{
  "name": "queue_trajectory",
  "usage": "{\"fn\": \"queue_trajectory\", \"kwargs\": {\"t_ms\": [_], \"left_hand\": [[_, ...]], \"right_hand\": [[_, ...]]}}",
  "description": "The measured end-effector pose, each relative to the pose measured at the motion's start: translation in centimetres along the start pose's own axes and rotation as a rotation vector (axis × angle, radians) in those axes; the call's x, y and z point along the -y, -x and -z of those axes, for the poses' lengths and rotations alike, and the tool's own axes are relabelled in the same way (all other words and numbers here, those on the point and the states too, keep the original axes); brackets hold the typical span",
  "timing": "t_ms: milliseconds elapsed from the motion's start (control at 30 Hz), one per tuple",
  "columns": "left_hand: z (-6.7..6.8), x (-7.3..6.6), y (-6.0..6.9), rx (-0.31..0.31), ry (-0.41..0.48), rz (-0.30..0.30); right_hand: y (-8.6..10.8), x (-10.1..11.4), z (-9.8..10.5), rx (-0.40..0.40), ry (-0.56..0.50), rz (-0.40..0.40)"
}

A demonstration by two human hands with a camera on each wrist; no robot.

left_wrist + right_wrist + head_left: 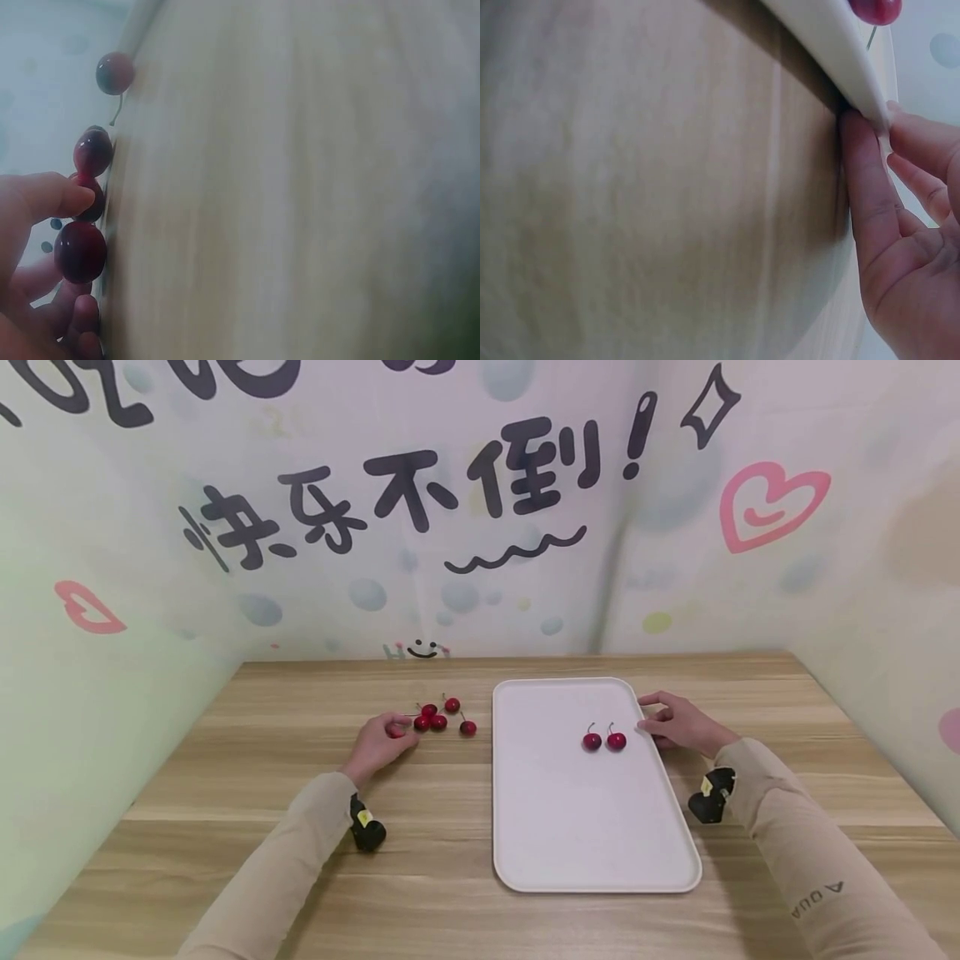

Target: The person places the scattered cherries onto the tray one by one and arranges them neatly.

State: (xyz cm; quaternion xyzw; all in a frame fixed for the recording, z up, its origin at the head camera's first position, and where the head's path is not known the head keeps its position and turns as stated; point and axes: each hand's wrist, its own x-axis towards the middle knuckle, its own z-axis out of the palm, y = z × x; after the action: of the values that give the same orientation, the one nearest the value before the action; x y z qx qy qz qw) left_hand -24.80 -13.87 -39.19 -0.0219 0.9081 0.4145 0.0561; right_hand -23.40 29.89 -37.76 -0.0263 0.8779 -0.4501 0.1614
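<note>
My left hand [378, 747] holds a red cherry [395, 731] between thumb and fingers, just left of a loose group of several cherries [438, 722] on the table. In the left wrist view, this cherry [80, 252] sits between the thumb and fingers of the hand [37, 262], with other cherries close beyond. Two stemmed cherries [617, 742] lie side by side on the white tray [585, 827], in its upper right part. The right hand [682, 727] pinches the tray's right rim; in the right wrist view, the fingers [866, 157] meet the rim [840, 56].
The wooden table [420, 835] extends around the tray and backs onto a wall sheet [465, 602] with dark lettering and hearts. Each wrist wears a small black camera, the left one [367, 827] low above the table, the right one [711, 797] right of the tray.
</note>
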Motion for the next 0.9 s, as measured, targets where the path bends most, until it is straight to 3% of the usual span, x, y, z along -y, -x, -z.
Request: {"fn": "queue_trajectory", "kwargs": {"t_ms": [167,367,600,900], "left_hand": [[0.1,0.1,0.0,-0.013,-0.001,0.000],[0.4,0.1,0.2,-0.013,-0.008,-0.050],[0.7,0.1,0.6,-0.006,-0.016,-0.111],[1.0,0.0,0.7,0.012,0.006,-0.111]], "right_hand": [[-0.2,-0.3,0.1,0.009,-0.036,0.026],[-0.3,-0.7,0.2,0.020,-0.087,0.043],[-0.2,-0.4,0.0,0.001,-0.043,0.011],[-0.4,-0.7,-0.1,0.002,-0.051,0.030]]}}
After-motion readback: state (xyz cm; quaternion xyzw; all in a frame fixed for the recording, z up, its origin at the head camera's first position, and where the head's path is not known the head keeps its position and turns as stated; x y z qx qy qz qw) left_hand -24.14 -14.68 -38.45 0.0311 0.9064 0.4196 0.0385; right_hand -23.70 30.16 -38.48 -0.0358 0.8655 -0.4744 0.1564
